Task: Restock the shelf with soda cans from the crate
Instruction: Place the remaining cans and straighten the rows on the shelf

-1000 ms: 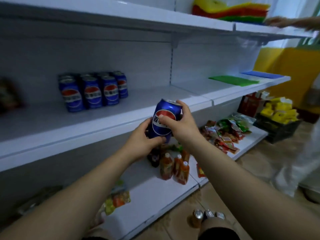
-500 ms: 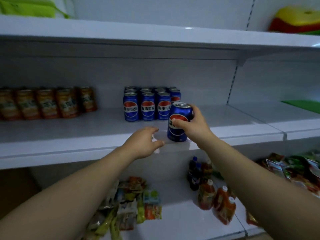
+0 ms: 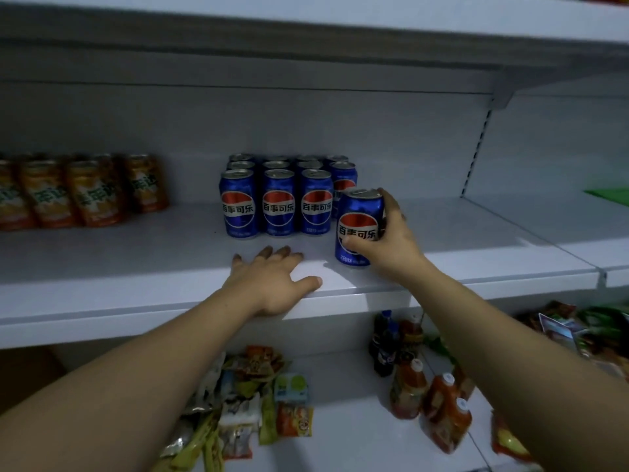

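Observation:
A blue soda can [image 3: 360,212] stands upright near the front of the white middle shelf [image 3: 143,267], and my right hand [image 3: 391,243] grips it from the right side. It sits just in front and to the right of a block of several matching blue cans [image 3: 279,199] further back. My left hand [image 3: 272,281] rests flat on the shelf's front edge with fingers spread, holding nothing. The crate is out of view.
Several orange cans [image 3: 81,192] line the left of the same shelf. The lower shelf holds snack packets [image 3: 252,403], dark and orange drink bottles [image 3: 425,393], and more packets at the right [image 3: 578,328]. Another shelf board [image 3: 306,18] hangs overhead.
My right hand has carried the blue can up onto the middle shelf and set it beside the other blue cans. My left hand let go of it and came to rest on the shelf edge.

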Motion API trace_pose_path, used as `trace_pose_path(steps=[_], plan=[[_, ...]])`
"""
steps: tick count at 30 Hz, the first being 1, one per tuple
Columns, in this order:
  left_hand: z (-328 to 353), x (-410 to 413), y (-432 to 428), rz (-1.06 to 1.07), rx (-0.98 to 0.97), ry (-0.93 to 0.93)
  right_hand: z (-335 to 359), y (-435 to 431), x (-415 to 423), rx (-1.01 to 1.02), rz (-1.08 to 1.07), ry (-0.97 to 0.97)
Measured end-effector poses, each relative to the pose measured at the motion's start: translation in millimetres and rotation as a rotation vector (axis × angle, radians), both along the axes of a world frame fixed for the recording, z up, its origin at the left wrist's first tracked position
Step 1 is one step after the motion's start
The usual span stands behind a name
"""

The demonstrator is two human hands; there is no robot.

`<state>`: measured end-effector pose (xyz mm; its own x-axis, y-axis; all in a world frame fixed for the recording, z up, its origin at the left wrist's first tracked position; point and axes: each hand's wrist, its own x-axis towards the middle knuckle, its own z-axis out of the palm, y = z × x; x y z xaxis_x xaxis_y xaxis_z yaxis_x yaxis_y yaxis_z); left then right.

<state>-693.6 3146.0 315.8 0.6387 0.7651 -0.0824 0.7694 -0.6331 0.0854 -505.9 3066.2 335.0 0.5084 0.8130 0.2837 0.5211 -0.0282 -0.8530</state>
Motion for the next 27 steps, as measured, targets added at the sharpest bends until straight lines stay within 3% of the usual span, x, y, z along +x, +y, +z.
trace_pose_path(steps=[5, 11, 16, 27], plan=[[-3.0, 0.1, 0.3, -0.002, 0.009, -0.032, -0.6, 21.8, 14.5, 0.035, -0.021, 0.031], [-3.7, 0.5, 0.3, 0.003, 0.011, -0.049, -9.5, 46.2, 23.5, -0.039, -0.122, -0.069], [-3.2, 1.0, -0.5, 0.006, 0.013, -0.052, -18.8, 48.6, 27.6, -0.07, -0.121, 0.004], [-2.7, 1.1, -1.7, 0.009, 0.018, -0.038, -20.4, 55.3, 31.2, -0.153, -0.152, -0.197]])
